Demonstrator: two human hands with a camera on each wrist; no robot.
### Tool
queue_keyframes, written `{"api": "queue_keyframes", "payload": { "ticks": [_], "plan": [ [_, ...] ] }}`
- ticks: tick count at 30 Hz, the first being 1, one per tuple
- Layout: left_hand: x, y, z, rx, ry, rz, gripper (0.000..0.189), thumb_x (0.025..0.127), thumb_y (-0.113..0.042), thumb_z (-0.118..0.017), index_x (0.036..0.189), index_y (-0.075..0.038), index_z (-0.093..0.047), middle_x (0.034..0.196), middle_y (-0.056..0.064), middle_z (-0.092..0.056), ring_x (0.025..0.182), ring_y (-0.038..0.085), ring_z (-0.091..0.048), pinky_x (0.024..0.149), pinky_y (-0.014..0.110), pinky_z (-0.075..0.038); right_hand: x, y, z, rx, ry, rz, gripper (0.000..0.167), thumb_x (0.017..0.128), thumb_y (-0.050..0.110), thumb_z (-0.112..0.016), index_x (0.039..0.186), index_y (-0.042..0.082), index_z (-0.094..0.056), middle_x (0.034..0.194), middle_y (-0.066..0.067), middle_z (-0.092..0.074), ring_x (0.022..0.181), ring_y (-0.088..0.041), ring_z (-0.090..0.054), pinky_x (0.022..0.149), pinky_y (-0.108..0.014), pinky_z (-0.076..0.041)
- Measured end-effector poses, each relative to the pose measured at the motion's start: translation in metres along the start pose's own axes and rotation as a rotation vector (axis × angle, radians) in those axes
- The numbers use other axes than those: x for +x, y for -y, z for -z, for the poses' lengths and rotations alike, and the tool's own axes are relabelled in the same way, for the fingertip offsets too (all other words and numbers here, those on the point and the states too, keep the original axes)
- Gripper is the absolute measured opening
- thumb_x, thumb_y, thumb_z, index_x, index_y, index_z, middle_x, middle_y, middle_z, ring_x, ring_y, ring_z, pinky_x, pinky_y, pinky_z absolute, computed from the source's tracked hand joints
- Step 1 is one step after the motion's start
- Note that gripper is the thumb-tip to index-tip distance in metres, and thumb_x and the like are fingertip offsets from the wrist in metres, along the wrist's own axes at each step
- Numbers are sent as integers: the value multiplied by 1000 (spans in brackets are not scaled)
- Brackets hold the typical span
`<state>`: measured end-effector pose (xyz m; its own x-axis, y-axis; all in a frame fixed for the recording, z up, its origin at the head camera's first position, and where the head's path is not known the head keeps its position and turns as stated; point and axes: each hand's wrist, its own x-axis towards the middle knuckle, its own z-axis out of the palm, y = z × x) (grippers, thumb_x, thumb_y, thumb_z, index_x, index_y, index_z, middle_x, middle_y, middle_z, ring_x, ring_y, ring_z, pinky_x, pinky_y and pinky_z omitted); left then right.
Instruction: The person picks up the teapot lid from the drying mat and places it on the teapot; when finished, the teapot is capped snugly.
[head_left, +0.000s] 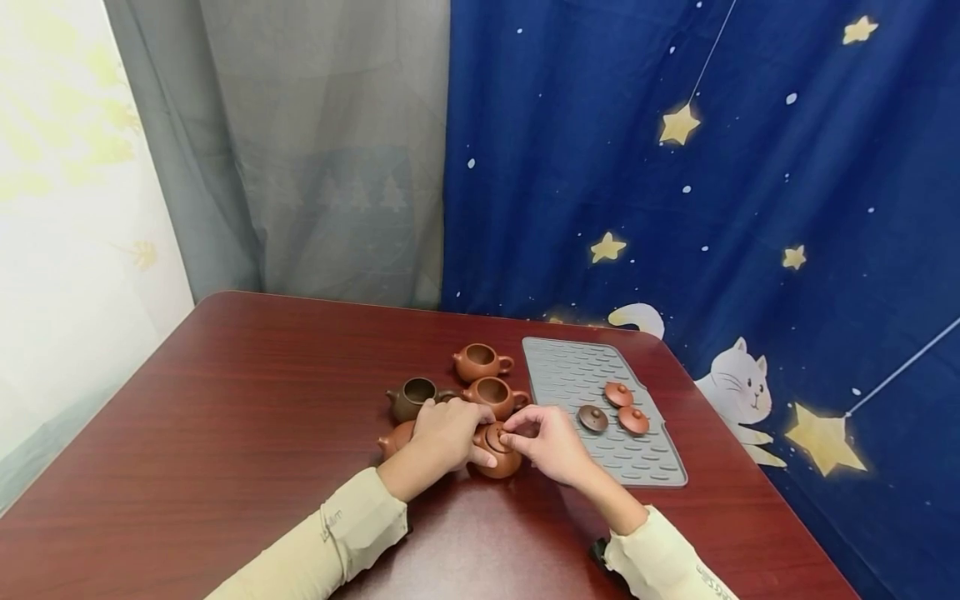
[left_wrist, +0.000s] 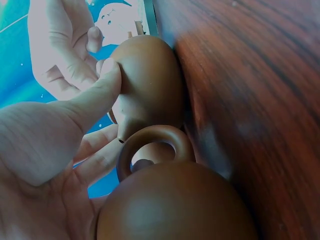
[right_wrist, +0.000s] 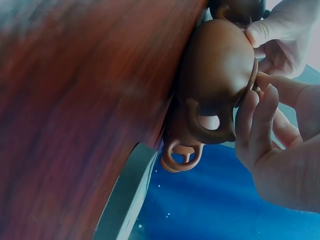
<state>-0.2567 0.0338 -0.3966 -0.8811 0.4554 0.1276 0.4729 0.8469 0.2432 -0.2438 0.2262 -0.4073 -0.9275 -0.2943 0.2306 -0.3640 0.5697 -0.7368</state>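
Note:
A reddish-brown clay teapot (head_left: 498,467) stands on the table between the hands. My left hand (head_left: 448,429) steadies it, thumb on the near side and fingers toward the far side. Thumb and fingers of my right hand (head_left: 553,443) pinch a small round lid (head_left: 494,437) at the pot's mouth. In the right wrist view the lid's edge (right_wrist: 254,75) lies right at the rim, above the handle. Another clay teapot (left_wrist: 175,205), its loop handle toward the first, is under my left hand, which partly hides it in the head view.
Behind the hands stand two lidless reddish teapots (head_left: 478,364) and a dark brown one (head_left: 409,402), close together. To the right, a grey ridged mat (head_left: 570,367) bears two reddish lids (head_left: 633,421) and a dark brown lid (head_left: 592,418). Curtains hang beyond the table's far edge.

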Motion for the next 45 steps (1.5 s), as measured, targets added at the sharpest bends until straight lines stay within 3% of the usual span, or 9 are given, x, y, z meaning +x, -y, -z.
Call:
{"api": "queue_keyframes", "payload": {
  "ticks": [7, 17, 24, 28, 34, 39, 45],
  "plan": [
    [1, -1, 0, 10, -9, 0, 56, 64, -59, -83, 112, -32, -71, 108, -3, -72, 103, 24, -64, 87, 49, -44, 1, 1, 0, -11, -2, 24, 6, 84, 5, -77, 87, 9, -75, 82, -1, -70, 54, -6, -57, 45, -27, -49],
    [2, 0, -1, 13, -4, 1, 55, 65, -60, -83, 110, -32, -71, 108, -4, -72, 103, 24, -64, 87, 49, -45, 3, 1, 1, -99, -26, 94, 8, 82, 5, -80, 86, 11, -75, 83, 5, -69, 71, -5, -58, 62, -21, -50],
    [1, 3, 0, 22, -17, -32, 53, 66, -60, -83, 108, -31, -71, 107, -5, -72, 100, 24, -65, 83, 48, -46, 4, 0, -1, -64, -10, 123, 10, 82, 1, -78, 87, 8, -74, 88, -1, -71, 72, -4, -62, 62, -22, -52],
    [2, 5, 0, 46, -15, -62, 54, 67, -62, -81, 110, -31, -70, 109, -8, -71, 99, 23, -66, 80, 47, -48, 3, -1, 0, -21, 13, 98, 8, 83, 4, -78, 89, 7, -74, 89, -4, -72, 73, -9, -64, 63, -21, -52],
    [2, 7, 0, 13, -8, -58, 54, 67, -62, -83, 110, -31, -71, 109, -8, -70, 103, 23, -63, 81, 51, -49, 1, -1, 5, 57, 44, 69, 11, 82, 1, -77, 93, 1, -73, 87, -11, -71, 69, -14, -64, 58, -21, -49],
    [2, 7, 3, -36, -4, -69, 55, 67, -60, -84, 109, -28, -71, 109, -7, -70, 105, 24, -61, 85, 51, -47, 1, 0, 13, 21, 29, 58, 9, 83, 2, -76, 92, 4, -74, 83, -7, -71, 61, -10, -61, 51, -23, -48],
    [1, 13, 13, -62, 9, -49, 63, 70, -60, -82, 119, -23, -68, 116, -3, -68, 108, 23, -60, 84, 48, -47, 2, -4, 25, -19, -6, -14, 11, 84, 5, -76, 94, 1, -74, 73, -6, -68, 55, -11, -58, 48, -24, -45]
  ]
}}
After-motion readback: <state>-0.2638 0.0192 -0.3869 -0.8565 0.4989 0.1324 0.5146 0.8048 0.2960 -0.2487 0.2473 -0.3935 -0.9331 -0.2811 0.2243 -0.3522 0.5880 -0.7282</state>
